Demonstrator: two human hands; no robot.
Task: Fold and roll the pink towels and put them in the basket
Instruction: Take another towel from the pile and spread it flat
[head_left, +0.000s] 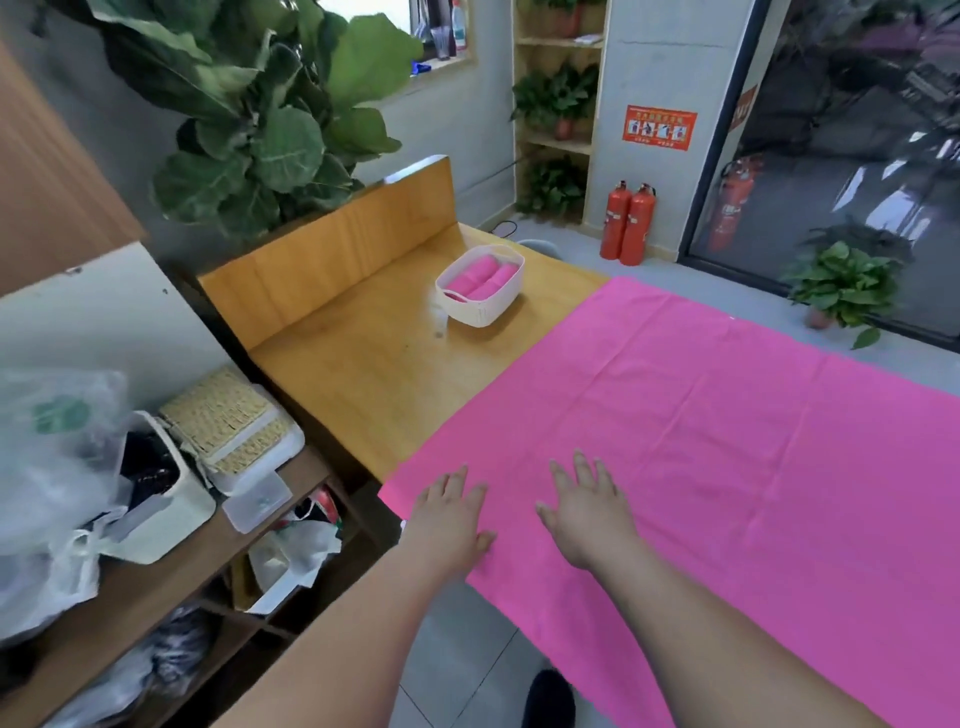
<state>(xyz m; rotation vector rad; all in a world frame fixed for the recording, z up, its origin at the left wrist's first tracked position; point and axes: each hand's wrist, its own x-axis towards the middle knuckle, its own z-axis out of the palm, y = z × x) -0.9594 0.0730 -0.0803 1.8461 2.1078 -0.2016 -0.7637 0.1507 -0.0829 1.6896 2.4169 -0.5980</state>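
A large thin pink cloth towel (701, 441) is lying spread flat, well apart from the white plastic basket (480, 306). The left hand (452, 512) and right hand (587, 512) are resting open-palmed on its near-left corner, gripping nothing. It looks light, limp and crease-prone; pinching that corner's edge seems best.

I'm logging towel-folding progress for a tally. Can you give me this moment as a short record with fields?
towel on table: one pink towel spread flat, unfolded
left hand: open, palm down on the towel's near edge
right hand: open, flat on the towel
basket: white, on the wooden table, beyond the towel
basket contents: rolled pink towels, exact count unclear
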